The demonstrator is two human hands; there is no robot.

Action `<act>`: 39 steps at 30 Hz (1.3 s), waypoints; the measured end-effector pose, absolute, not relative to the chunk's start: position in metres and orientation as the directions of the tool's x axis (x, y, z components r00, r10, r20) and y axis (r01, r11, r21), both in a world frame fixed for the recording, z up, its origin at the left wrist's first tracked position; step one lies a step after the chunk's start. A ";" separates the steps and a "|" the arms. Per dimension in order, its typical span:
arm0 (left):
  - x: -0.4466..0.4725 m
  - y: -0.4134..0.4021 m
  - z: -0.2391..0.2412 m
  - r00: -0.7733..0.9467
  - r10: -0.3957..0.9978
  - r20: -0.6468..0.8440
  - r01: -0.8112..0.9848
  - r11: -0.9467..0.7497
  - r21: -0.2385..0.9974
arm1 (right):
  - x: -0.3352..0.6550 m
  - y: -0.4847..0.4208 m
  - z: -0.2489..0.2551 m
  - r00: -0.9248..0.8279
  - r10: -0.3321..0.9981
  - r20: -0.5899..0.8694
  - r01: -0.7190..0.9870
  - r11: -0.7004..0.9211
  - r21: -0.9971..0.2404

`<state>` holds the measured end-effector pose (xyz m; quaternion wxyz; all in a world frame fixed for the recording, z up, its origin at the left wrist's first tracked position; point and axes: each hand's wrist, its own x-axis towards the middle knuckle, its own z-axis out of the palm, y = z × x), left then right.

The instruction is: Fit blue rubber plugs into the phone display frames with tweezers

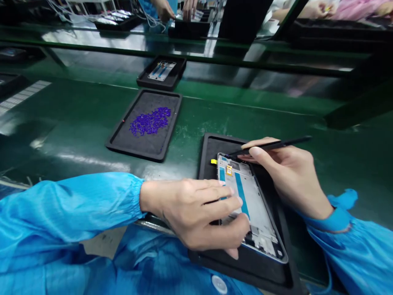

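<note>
A silver phone frame (pixel 256 209) with blue strips lies in a black tray (pixel 211 149) at the near edge of the green bench. My left hand (pixel 199 215) rests on the frame's left side, fingers curled and pressing it down. My right hand (pixel 285 172) pinches black tweezers (pixel 276 144) whose tip points at the frame's top corner, near a small yellow tab (pixel 229 169).
A second black tray (pixel 123 139) holds a heap of small purple parts (pixel 150 121). Behind it another tray (pixel 144 78) carries a phone frame. Across the conveyor, other people's hands (pixel 166 9) work at dark trays. A dark bar (pixel 359 108) lies to the right.
</note>
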<state>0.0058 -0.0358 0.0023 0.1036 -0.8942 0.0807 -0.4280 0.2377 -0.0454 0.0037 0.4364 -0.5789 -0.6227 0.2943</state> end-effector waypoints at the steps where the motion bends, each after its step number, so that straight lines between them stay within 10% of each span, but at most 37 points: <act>1: 0.006 -0.036 0.002 0.616 -0.234 0.752 -0.051 -0.965 -0.259 | 0.237 -0.046 0.004 0.041 0.974 0.222 0.497 0.173 -0.850; 27: 0.002 -0.038 -0.004 0.664 -0.247 0.706 -0.040 -0.954 -0.297 | 0.236 -0.049 0.010 -0.062 0.941 0.332 0.682 0.283 -0.675; 39: 0.003 -0.037 -0.001 0.662 -0.200 0.722 -0.071 -0.976 -0.205 | 0.241 -0.046 0.009 0.032 0.990 0.138 0.491 0.104 -0.865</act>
